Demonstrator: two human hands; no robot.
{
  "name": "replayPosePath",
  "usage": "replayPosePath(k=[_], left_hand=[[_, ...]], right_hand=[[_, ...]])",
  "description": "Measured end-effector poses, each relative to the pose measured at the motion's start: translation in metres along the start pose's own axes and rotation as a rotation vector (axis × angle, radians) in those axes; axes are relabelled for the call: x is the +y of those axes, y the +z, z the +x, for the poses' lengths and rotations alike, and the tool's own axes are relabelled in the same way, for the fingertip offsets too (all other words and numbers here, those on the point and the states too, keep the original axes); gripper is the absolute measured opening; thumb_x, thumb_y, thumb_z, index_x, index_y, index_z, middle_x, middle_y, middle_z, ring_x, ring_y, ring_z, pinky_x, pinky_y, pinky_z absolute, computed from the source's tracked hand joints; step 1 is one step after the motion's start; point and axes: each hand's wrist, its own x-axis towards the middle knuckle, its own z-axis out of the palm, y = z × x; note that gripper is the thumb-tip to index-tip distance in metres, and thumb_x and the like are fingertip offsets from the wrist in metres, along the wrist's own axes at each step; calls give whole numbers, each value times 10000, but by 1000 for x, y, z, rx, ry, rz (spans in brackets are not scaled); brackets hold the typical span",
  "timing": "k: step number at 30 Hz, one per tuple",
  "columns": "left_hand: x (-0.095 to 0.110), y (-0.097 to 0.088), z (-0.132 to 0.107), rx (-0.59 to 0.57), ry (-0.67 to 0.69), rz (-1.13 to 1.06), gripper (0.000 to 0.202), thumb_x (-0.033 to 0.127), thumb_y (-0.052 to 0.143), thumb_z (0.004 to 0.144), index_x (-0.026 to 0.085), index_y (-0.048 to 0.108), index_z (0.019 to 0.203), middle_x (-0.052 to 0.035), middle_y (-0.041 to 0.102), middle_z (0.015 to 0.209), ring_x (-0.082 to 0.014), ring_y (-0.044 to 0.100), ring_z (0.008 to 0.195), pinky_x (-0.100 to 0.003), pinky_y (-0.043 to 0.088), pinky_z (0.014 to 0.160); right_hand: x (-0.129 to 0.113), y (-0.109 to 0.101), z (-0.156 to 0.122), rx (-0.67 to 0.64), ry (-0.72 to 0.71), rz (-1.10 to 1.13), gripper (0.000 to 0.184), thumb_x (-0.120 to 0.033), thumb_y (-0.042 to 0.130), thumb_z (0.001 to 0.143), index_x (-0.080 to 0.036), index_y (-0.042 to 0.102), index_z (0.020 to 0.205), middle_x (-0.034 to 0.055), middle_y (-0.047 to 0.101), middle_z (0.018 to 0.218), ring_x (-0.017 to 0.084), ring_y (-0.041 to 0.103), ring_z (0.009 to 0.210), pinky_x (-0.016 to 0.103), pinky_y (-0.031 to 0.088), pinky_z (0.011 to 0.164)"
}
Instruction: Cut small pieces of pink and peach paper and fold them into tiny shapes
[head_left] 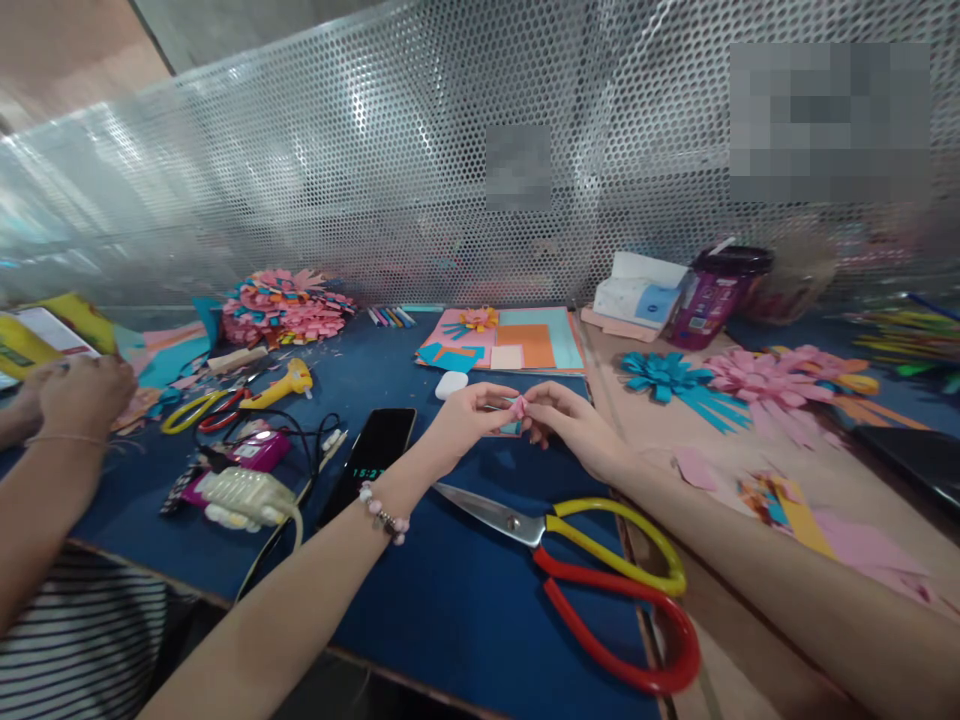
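Note:
My left hand (469, 420) and my right hand (570, 425) meet above the blue table (457, 600), both pinching a small pink paper piece (517, 406) between their fingertips. A bit of teal paper (511, 428) shows just under the pinch. A beaded bracelet (384, 514) sits on my left wrist. Large scissors with yellow and red handles (600, 580) lie shut on the table right below my forearms.
A black phone (373, 458), a white power strip (244, 495) with cables, a yellow glue gun (283, 385) and small scissors (202, 410) lie at left. Another person's hands (71, 395) work at far left. Paper flowers (285, 305) (757, 375), coloured sheets (525, 340), a tissue box (637, 295) and a perforated metal screen (420, 160) stand behind.

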Motion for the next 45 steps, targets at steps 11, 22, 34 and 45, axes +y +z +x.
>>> replayPosePath(k=[11, 22, 34, 45], left_hand=[[1, -3, 1, 81, 89, 82, 357, 269, 657, 711, 136, 615, 1039, -96, 649, 947, -144, 577, 829, -253, 439, 692], [4, -3, -1, 16, 61, 26, 335, 226, 621, 737, 137, 590, 1059, -89, 656, 936, -147, 601, 813, -254, 455, 669], [7, -4, -1, -25, 54, 24, 365, 242, 628, 733, 140, 575, 1079, -84, 667, 903, -133, 609, 752, -238, 475, 628], [9, -5, -2, 8, 64, 54, 386, 235, 628, 733, 134, 560, 1098, -76, 668, 869, -117, 603, 713, -218, 445, 607]], right_hand=[[2, 0, 1, -37, -4, -83, 189, -349, 585, 771, -184, 530, 847, 5, 617, 708, 115, 565, 590, 224, 419, 486], [-12, 2, -5, -92, -37, -206, 219, -341, 500, 824, -161, 592, 738, 37, 646, 729, 139, 589, 646, 245, 431, 529], [-10, 2, -6, -144, 3, -234, 185, -341, 555, 796, -159, 582, 817, 50, 675, 809, 139, 606, 694, 234, 425, 562], [-11, 0, -6, -195, -11, -221, 241, -370, 629, 751, -163, 566, 856, 29, 659, 794, 142, 615, 702, 241, 440, 598]])
